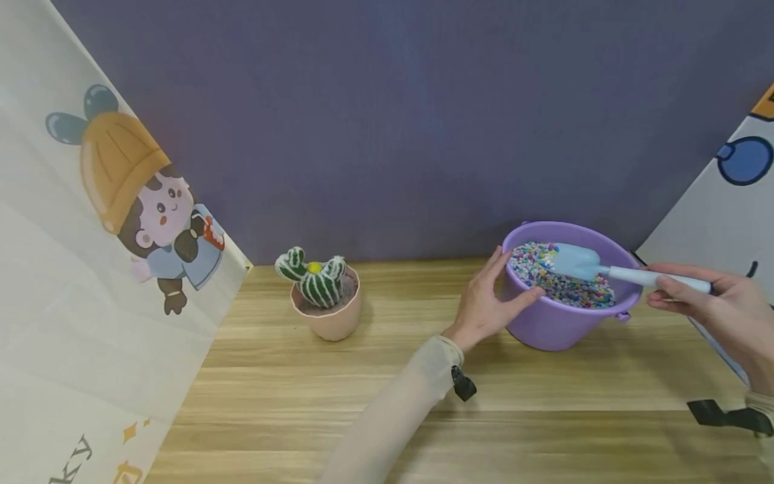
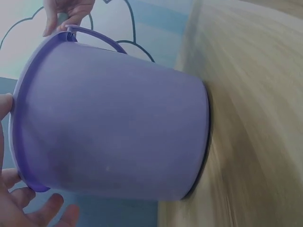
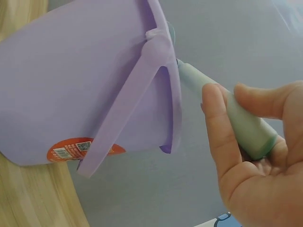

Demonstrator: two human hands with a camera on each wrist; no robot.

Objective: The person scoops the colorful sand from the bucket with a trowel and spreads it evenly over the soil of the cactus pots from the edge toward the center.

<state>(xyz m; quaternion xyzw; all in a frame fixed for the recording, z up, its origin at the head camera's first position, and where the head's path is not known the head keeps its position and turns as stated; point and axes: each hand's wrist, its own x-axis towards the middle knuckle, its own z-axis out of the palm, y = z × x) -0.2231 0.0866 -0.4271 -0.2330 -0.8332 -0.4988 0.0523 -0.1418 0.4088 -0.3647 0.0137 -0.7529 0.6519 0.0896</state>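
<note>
Here's the left hand [image 1: 484, 302], fingers spread, thumb and fingertips against the purple bucket [image 1: 547, 329]'s left rim; right of the bucket, the right hand [image 1: 719, 302] grips the blue shovel [image 1: 625, 274], blade inside among colourful granules [image 1: 580, 292]. Well left of the bucket, a potted cactus [image 1: 320, 289].

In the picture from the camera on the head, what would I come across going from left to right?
Cartoon figure on the side panel → potted cactus → left hand → purple bucket → right hand.
</note>
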